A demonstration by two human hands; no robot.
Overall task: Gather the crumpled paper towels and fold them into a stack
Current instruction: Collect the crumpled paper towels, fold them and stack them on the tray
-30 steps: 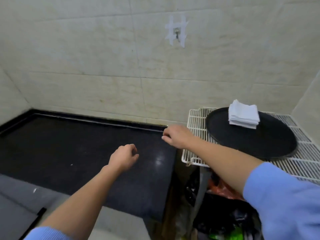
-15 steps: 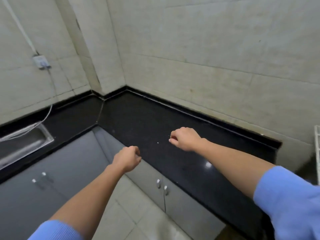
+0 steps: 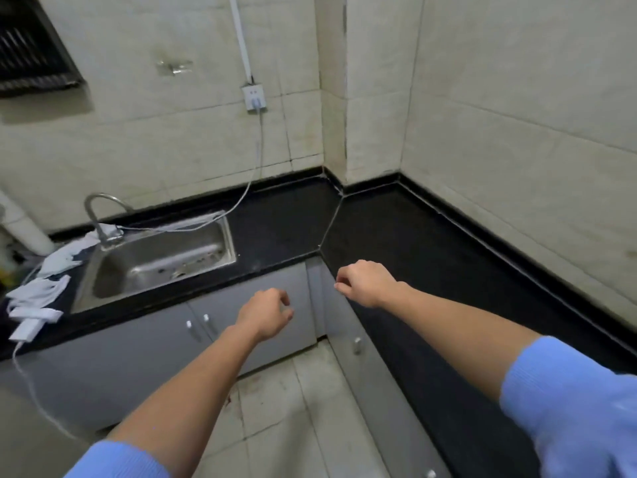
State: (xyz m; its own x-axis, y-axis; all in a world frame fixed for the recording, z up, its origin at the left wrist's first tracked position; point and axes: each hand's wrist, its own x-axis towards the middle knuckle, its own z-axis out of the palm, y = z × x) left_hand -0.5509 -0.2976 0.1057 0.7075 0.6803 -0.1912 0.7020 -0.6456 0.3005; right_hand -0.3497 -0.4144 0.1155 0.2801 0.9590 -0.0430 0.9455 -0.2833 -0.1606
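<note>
Several crumpled white paper towels [image 3: 57,262] lie on the black countertop [image 3: 413,257] at the far left, beside the sink's left end, with more of them [image 3: 34,294] nearer the counter's front edge. My left hand [image 3: 265,313] hangs in the air in front of the grey cabinet doors, fingers loosely curled, holding nothing. My right hand [image 3: 363,282] hovers over the counter's inner corner edge, also loosely curled and empty. Both hands are far to the right of the towels.
A steel sink [image 3: 227,236] with a curved tap [image 3: 100,208] is set in the left counter. A white cable runs from a wall socket [image 3: 254,100] across the sink to a white adaptor [image 3: 26,331] by the towels. Grey cabinets [image 3: 138,357] and tiled floor lie below.
The view has swung left, away from the wire rack with the black tray and folded stack, to the counter corner and sink. Both hands stay empty and loosely curled.
</note>
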